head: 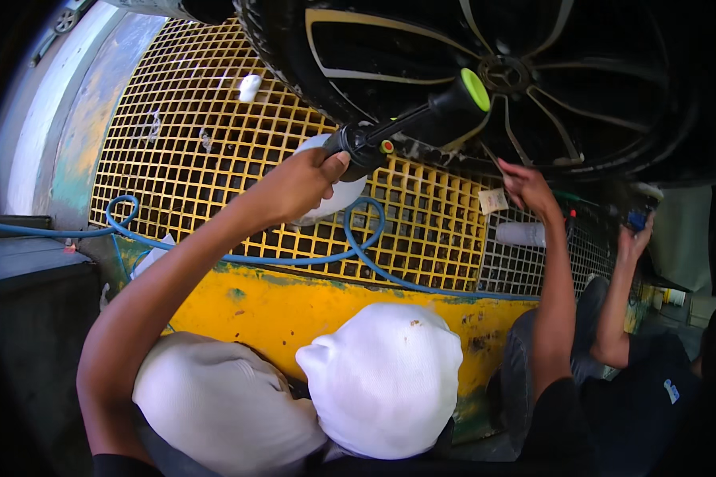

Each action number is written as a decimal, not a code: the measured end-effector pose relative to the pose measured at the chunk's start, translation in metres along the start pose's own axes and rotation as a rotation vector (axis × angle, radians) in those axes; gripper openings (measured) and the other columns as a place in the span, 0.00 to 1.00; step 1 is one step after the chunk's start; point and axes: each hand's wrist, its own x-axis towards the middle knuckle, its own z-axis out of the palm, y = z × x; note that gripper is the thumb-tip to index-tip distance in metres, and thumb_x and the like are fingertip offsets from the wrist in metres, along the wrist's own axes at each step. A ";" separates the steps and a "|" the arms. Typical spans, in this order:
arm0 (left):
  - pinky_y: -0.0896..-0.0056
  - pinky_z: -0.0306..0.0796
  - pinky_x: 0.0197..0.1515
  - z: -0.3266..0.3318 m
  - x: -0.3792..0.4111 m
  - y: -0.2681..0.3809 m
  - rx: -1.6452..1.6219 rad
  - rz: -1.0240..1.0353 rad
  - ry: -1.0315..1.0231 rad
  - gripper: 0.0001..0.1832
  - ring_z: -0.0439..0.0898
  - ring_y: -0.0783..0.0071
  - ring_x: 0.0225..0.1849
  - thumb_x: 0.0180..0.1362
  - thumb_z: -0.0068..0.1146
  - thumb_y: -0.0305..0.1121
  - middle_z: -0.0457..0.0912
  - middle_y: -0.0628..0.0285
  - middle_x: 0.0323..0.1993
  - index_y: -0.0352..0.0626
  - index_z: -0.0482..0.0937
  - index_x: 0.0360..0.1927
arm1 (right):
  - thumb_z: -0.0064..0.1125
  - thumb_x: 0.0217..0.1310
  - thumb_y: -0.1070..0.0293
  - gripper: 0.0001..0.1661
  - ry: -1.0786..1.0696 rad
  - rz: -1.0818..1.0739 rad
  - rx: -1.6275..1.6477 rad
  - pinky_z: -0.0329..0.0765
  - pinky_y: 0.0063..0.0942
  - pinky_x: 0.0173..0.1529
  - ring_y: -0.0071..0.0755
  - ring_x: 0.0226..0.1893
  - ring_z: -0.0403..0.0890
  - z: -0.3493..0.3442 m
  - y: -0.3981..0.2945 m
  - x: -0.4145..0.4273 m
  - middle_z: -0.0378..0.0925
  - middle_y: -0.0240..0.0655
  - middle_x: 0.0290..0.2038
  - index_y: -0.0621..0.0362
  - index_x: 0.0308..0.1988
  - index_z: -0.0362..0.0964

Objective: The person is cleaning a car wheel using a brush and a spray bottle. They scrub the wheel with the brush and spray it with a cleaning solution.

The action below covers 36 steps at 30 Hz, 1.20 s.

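My left hand (310,185) grips the black neck of a pump sprayer (352,146). Its white tank (343,200) hangs below, and the drawn-out pump handle ends in a lime-green cap. A black alloy car wheel (504,74) with light-edged spokes fills the upper right; from this angle, the pump handle overlaps it. Near the wheel's lower rim, my right hand (528,188) pinches a thin stick-like tool (492,158). The tool's far end is lost against the dark wheel.
Below the wheel lies a yellow floor grating (274,155), with a white blob (249,88) on it. A blue hose (298,260) loops across. To the right are a pale bottle (519,234) and a co-worker's hand (632,241). White cloth covers my knees (388,381).
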 end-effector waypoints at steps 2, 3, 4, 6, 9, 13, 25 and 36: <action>0.78 0.64 0.27 -0.010 -0.011 -0.011 -0.064 -0.037 0.029 0.23 0.66 0.82 0.22 0.71 0.36 0.52 0.68 0.70 0.22 0.40 0.70 0.37 | 0.54 0.64 0.76 0.25 0.053 -0.043 -0.202 0.65 0.21 0.26 0.17 0.21 0.66 0.003 0.000 -0.042 0.71 0.28 0.27 0.50 0.60 0.69; 0.78 0.64 0.27 -0.012 -0.013 -0.016 -0.099 -0.055 0.033 0.23 0.66 0.82 0.22 0.71 0.36 0.51 0.68 0.70 0.22 0.40 0.70 0.37 | 0.54 0.64 0.76 0.23 0.131 -0.100 -0.233 0.69 0.23 0.34 0.20 0.29 0.71 -0.001 0.027 -0.066 0.74 0.33 0.35 0.53 0.59 0.70; 0.78 0.64 0.27 -0.010 -0.012 -0.015 -0.118 -0.063 0.018 0.23 0.66 0.82 0.22 0.71 0.37 0.51 0.67 0.69 0.22 0.38 0.71 0.38 | 0.55 0.63 0.76 0.22 0.251 -0.189 -0.250 0.73 0.25 0.42 0.22 0.36 0.76 -0.006 0.059 -0.097 0.77 0.37 0.43 0.56 0.57 0.72; 0.78 0.64 0.27 -0.009 -0.010 -0.011 -0.076 -0.027 0.006 0.23 0.66 0.82 0.22 0.70 0.37 0.51 0.68 0.69 0.22 0.38 0.71 0.38 | 0.56 0.63 0.75 0.20 0.512 -0.399 -0.334 0.77 0.28 0.44 0.26 0.39 0.82 0.032 0.102 -0.128 0.81 0.43 0.48 0.59 0.56 0.73; 0.76 0.64 0.28 -0.004 0.000 -0.004 0.018 0.002 -0.019 0.24 0.66 0.81 0.23 0.70 0.38 0.52 0.69 0.69 0.22 0.37 0.72 0.38 | 0.54 0.64 0.72 0.19 0.647 -0.180 -0.475 0.78 0.30 0.42 0.42 0.41 0.83 0.117 0.033 -0.105 0.80 0.51 0.43 0.60 0.54 0.73; 0.70 0.67 0.32 0.016 0.017 0.018 0.248 0.151 -0.026 0.27 0.70 0.74 0.24 0.69 0.36 0.54 0.71 0.64 0.23 0.37 0.73 0.38 | 0.52 0.62 0.73 0.19 0.783 -0.224 -0.554 0.77 0.37 0.35 0.59 0.34 0.80 0.120 -0.027 0.000 0.78 0.56 0.31 0.61 0.53 0.74; 0.80 0.61 0.21 -0.018 -0.001 -0.011 -0.213 -0.007 0.054 0.21 0.65 0.84 0.18 0.70 0.41 0.48 0.68 0.70 0.20 0.39 0.72 0.33 | 0.57 0.62 0.74 0.21 0.617 -0.231 -0.032 0.71 0.19 0.33 0.15 0.30 0.75 0.170 0.028 -0.212 0.82 0.37 0.42 0.64 0.55 0.72; 0.86 0.56 0.18 -0.008 -0.061 0.118 -0.212 0.193 -0.059 0.22 0.63 0.87 0.15 0.66 0.45 0.49 0.69 0.73 0.17 0.38 0.74 0.30 | 0.51 0.66 0.75 0.26 0.927 -0.280 -0.067 0.69 0.20 0.31 0.15 0.27 0.71 0.135 0.039 -0.273 0.75 0.31 0.34 0.65 0.62 0.61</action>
